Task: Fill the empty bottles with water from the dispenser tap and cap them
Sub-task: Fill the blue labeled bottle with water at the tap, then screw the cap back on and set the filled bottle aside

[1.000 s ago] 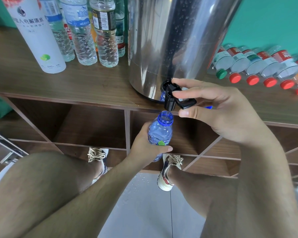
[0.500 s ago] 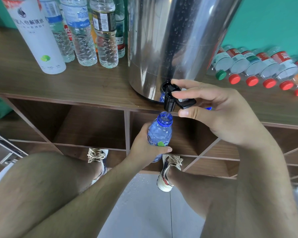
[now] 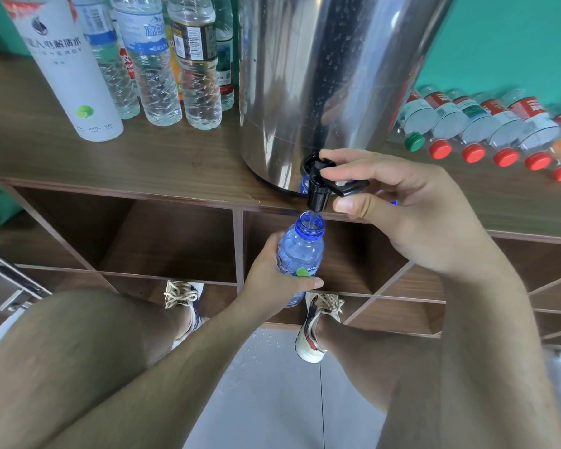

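A steel water dispenser (image 3: 321,76) stands on a wooden shelf top (image 3: 159,163). Its black tap (image 3: 319,186) juts over the front edge. My right hand (image 3: 412,215) grips the tap lever between thumb and fingers. Directly under the spout, my left hand (image 3: 272,280) holds an uncapped blue bottle (image 3: 300,251) upright. A thin stream of water runs from the spout into the bottle's open neck. A small blue object, partly hidden, shows behind my right hand.
Several upright bottles (image 3: 153,59) and a tall white bottle (image 3: 68,69) stand left of the dispenser. Capped bottles with red and green caps (image 3: 473,131) lie in a row at the right. Open cubbies sit below the shelf; my legs and shoes are over the wet tiled floor.
Both hands stay nearly still, the bottle kept under the spout and the lever held. Water now visibly runs into the bottle neck.
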Motion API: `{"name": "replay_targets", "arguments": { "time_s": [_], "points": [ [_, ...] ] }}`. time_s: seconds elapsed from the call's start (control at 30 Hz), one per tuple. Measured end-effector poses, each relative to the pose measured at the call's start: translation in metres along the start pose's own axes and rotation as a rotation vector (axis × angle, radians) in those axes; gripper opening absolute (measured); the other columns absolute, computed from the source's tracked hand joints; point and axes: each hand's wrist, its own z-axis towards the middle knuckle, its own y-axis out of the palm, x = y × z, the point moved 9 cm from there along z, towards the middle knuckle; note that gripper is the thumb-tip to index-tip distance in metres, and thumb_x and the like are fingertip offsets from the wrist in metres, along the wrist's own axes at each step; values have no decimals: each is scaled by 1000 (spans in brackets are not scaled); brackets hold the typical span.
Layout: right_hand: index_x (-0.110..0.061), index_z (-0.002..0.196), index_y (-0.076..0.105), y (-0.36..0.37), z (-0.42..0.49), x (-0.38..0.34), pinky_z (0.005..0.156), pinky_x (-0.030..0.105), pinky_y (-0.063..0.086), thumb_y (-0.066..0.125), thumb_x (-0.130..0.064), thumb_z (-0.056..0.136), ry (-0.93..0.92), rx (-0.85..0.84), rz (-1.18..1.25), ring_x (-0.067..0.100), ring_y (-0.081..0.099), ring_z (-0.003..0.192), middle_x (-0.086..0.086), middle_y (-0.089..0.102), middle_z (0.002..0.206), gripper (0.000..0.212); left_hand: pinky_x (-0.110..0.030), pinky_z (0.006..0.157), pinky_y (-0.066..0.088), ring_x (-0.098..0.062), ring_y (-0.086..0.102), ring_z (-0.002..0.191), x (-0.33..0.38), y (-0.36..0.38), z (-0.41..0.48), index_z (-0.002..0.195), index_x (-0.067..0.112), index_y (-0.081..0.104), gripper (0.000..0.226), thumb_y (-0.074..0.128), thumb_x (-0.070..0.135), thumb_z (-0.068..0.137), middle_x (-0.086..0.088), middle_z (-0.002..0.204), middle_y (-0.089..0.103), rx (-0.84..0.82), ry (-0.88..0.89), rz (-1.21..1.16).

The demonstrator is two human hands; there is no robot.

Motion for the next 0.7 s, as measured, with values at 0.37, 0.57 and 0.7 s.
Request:
{"name": "replay_targets", "arguments": {
  "time_s": [0.37, 0.57, 0.7],
  "points": [
    [-32, 95, 67, 1, 14, -11, 64, 20, 44, 65, -35, 103, -15, 176, -204, 8, 58, 61, -15, 61, 69, 9, -15, 87, 56, 4, 64, 105, 0, -2, -1, 125, 36, 48, 77, 93, 9, 70, 15, 116, 65, 4, 7, -37],
    [-37, 99, 70, 3, 14, -6, 63, 13, 42, 73, -25, 98, 19, 164, -162, 6, 52, 60, -29, 64, 74, 13, -14, 84, 56, 7, 64, 104, -1, -3, -1, 123, 36, 50, 75, 94, 9, 69, 14, 115, 66, 6, 9, -33],
    [-34, 104, 73, -23, 5, 5, 68, 23, 51, 71, -33, 98, 42, 296, -137, 18, 60, 66, -16, 74, 88, 7, -21, 92, 57, -4, 67, 108, -1, -2, -2, 125, 34, 51, 75, 94, 9, 68, 12, 116, 68, 8, -7, -40]
  ]
}}
